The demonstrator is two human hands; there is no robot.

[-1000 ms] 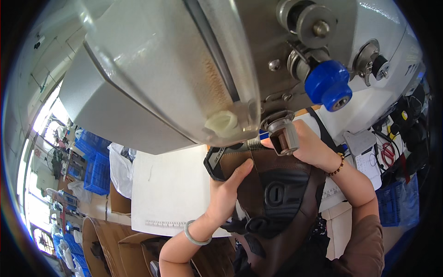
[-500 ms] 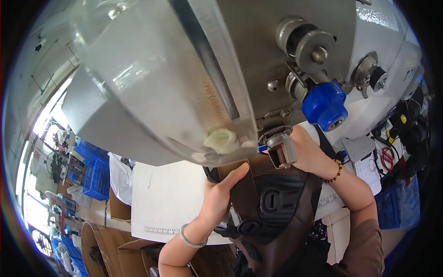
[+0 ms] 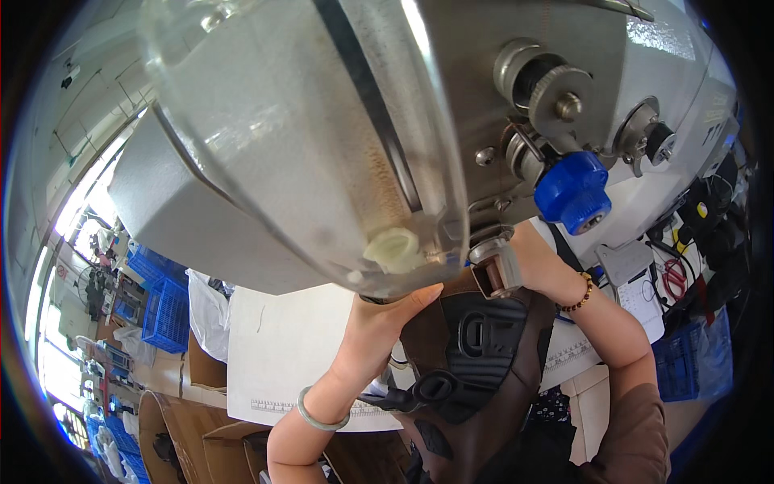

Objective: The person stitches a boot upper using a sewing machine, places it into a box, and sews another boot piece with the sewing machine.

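Observation:
A brown leather-like piece (image 3: 516, 379) with a ribbed black moulded panel (image 3: 481, 343) set in it hangs over the near edge of the sewing machine's white bed. Its far end goes in under the machine head (image 3: 459, 97), where the stitching spot is hidden. My left hand (image 3: 379, 331) grips the piece's left edge, thumb on top and the other fingers out of sight. Beyond the metal thread guide (image 3: 497, 270) lies my right hand (image 3: 544, 262), at the far right side of the piece; its fingertips are hidden. A black strap with a round fitting (image 3: 435, 389) crosses the piece's left side.
A clear plastic guard (image 3: 322, 161) and a blue tension knob (image 3: 574, 194) sit close above my hands. The white work surface (image 3: 282, 347) carries a printed ruler. Blue crates (image 3: 167, 315), a white plastic bag (image 3: 208, 315) and cardboard boxes (image 3: 193, 427) stand left; another blue crate (image 3: 676, 363) stands right.
The brown piece and its black panel have moved slightly farther in under the machine head. My left hand has shifted a little left and its grip remains. My view has tilted slightly.

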